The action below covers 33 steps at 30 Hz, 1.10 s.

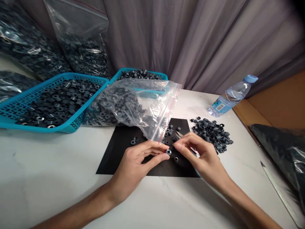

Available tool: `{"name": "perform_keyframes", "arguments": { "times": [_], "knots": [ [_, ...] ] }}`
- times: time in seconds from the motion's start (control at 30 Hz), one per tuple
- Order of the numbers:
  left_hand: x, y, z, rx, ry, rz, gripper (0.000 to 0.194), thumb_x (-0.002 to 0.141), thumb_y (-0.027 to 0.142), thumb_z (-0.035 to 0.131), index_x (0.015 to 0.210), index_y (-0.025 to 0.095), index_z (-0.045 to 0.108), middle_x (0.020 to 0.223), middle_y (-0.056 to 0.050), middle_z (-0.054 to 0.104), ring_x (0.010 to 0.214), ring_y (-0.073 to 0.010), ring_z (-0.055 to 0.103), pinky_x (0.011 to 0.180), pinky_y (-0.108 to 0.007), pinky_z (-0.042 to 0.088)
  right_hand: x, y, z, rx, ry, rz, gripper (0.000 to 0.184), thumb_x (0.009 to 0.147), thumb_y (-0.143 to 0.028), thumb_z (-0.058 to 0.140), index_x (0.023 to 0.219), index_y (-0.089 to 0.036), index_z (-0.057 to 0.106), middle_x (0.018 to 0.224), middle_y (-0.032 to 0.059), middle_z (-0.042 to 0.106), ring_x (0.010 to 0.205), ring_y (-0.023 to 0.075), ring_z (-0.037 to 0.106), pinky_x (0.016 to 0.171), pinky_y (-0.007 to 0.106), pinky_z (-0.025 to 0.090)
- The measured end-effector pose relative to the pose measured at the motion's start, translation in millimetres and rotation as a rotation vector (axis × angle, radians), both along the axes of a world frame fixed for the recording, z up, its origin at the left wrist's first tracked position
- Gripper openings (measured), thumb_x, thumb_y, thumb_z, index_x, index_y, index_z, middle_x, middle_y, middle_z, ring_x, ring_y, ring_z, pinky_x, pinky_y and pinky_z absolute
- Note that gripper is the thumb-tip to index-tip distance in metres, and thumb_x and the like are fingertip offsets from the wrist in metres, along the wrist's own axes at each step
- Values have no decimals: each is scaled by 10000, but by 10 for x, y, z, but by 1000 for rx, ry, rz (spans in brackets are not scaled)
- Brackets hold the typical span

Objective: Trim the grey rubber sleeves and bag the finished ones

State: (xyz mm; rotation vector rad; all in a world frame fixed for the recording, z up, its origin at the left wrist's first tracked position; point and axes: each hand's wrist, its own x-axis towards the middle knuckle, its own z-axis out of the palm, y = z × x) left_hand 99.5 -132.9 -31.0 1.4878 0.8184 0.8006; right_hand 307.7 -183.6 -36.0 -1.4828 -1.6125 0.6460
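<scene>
Your left hand (137, 162) is pinching a small, round, dark-grey ring with a shiny face (168, 152) between thumb and fingers. Your right hand (205, 153) is sitting just beside it, fingertips drawn close; whether they are gripping anything cannot be told. A black rectangular sheet (114, 159) is lying on the white bench (59, 165) beneath your hands. A clear plastic zip bag of dark rings (114, 105) is slumping beyond your left.
</scene>
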Motion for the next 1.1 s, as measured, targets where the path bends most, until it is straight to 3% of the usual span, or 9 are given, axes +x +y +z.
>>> {"name": "perform_keyframes", "arguments": {
  "times": [0.1, 0.17, 0.3, 0.43, 0.53, 0.63, 0.83, 0.97, 1.1],
  "knots": [
    [-1, 17, 15, -92, -21, -8, 126, 851, 259, 790, 976, 247, 780, 939, 38, 801, 927, -112, 762, 883, -138, 574, 252, 40, -111, 121, -441, -161, 256, 975, -427, 629, 1110, -216, 679, 1032, 85, 648, 912, 242, 592, 779, 371, 485],
    [1, 19, 36, -105, -22, -5, 128, 840, 244, 796, 967, 262, 795, 974, 42, 799, 959, -106, 755, 901, -125, 564, 366, 44, -165, 99, -652, -168, 312, 976, -443, 624, 1167, -199, 650, 1066, 99, 651, 968, 278, 589, 801, 398, 482],
    [15, 24, 87, -174, -23, -7, 120, 826, 267, 802, 946, 257, 804, 945, 26, 801, 910, -118, 763, 867, -138, 581, 401, 29, -194, 71, -836, -99, 282, 1049, -411, 487, 1058, -189, 660, 959, 80, 655, 879, 250, 599, 759, 372, 467],
    [15, 42, 85, -236, -26, 2, 129, 824, 289, 803, 942, 236, 808, 950, -3, 801, 892, -131, 763, 843, -152, 586, 371, 22, -156, 139, -964, -158, 313, 1075, -340, 413, 912, -187, 632, 851, 69, 632, 787, 234, 567, 720, 367, 428],
    [-7, 58, 51, -258, -52, -22, 129, 854, 298, 784, 970, 246, 806, 988, -7, 797, 896, -121, 755, 822, -145, 572, 396, 22, -97, 172, -896, -245, 276, 1070, -339, 416, 919, -198, 597, 868, 75, 621, 812, 242, 568, 719, 367, 423],
    [-35, 76, 37, -292, -72, -54, 133, 872, 301, 772, 990, 249, 803, 984, -12, 791, 874, -113, 741, 797, -150, 559, 404, 12, -14, 182, -629, -265, 215, 1074, -324, 401, 1010, -210, 572, 935, 73, 602, 811, 209, 588, 712, 338, 442],
    [-69, 107, 53, -358, -105, -92, 141, 890, 331, 746, 988, 250, 806, 863, -17, 747, 802, -127, 688, 793, -221, 524, 277, -78, 127, 78, -213, 3, 162, 1067, -302, 454, 1113, -240, 597, 930, 39, 636, 796, 157, 601, 683, 263, 480],
    [-76, 115, 53, -464, -165, -106, 140, 893, 324, 734, 990, 253, 807, 842, -22, 721, 849, -134, 676, 792, -221, 493, 226, -136, 125, 137, -199, 147, 362, 1005, -256, 607, 1366, -268, 584, 936, 22, 635, 763, 137, 574, 639, 237, 476],
    [-78, 113, 56, -504, -189, -106, 134, 868, 323, 762, 975, 264, 815, 855, -5, 692, 800, -97, 628, 761, -185, 469, 205, -147, 73, 274, -229, 239, 509, 997, -135, 591, 1487, -255, 514, 927, 30, 634, 780, 136, 579, 678, 253, 490]
  ]
}}
